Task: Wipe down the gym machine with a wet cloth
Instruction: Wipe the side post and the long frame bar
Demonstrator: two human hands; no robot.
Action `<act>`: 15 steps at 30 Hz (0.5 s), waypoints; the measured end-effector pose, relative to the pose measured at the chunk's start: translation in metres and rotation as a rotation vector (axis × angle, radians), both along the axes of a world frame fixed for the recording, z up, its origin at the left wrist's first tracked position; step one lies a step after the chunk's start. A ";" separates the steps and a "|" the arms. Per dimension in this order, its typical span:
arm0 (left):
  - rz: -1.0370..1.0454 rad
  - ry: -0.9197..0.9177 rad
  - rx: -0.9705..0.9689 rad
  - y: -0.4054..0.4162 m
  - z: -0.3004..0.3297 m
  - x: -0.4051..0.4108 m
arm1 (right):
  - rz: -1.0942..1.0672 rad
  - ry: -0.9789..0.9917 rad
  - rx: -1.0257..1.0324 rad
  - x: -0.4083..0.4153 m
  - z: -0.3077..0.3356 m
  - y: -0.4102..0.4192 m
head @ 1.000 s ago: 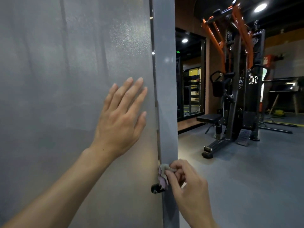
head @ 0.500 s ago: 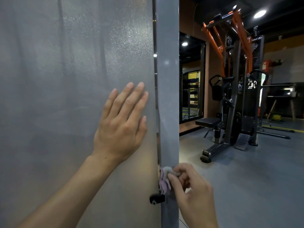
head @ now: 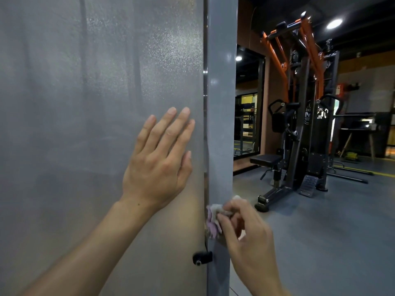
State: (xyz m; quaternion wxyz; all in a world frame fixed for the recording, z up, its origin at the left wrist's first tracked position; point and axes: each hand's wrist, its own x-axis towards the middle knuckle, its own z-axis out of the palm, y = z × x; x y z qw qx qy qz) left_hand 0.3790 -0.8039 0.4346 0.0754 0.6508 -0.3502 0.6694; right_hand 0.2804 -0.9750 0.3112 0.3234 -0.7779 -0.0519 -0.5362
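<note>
A frosted grey panel (head: 89, 116) of the gym machine fills the left of the view, edged on its right by a glossy grey upright post (head: 221, 107). My left hand (head: 159, 161) lies flat against the panel, fingers straight and pointing up. My right hand (head: 248, 236) pinches a small crumpled pinkish-white cloth (head: 213, 220) and holds it against the post's lower part, just above a black knob (head: 202, 257) on the post's left edge.
An orange and black weight machine (head: 303, 116) with a black padded seat (head: 266, 160) stands on the grey floor to the right. A dark doorway or mirror (head: 248, 103) lies behind the post. A dark table (head: 359, 129) stands far right.
The view has shifted slightly, so the post sits further right in frame. My right hand and the cloth have moved a little up the post, away from the knob. My left hand stays flat.
</note>
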 end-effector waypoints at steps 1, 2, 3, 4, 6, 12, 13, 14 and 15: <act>0.001 0.003 0.000 0.000 0.000 0.000 | -0.007 0.006 -0.013 0.000 0.003 -0.001; 0.001 0.007 0.002 0.000 0.000 0.000 | -0.013 0.004 -0.031 0.001 0.013 0.000; 0.000 0.009 0.004 0.000 0.000 0.000 | -0.014 -0.010 -0.050 0.002 0.028 0.001; -0.002 0.011 0.006 0.000 0.000 0.001 | -0.009 -0.038 -0.064 0.004 0.046 0.002; -0.003 0.012 0.005 0.001 0.000 0.000 | 0.011 -0.113 -0.065 0.009 0.086 0.002; -0.013 0.015 0.010 0.002 0.000 0.000 | 0.039 -0.151 -0.042 0.012 0.101 0.002; -0.012 0.014 0.007 0.002 0.000 0.000 | 0.040 -0.115 -0.037 0.009 0.082 0.002; -0.010 0.013 0.004 0.002 0.000 0.000 | 0.037 -0.071 -0.028 0.007 0.061 0.002; -0.009 0.013 0.004 0.001 0.000 -0.001 | 0.036 -0.026 -0.017 0.004 0.043 0.001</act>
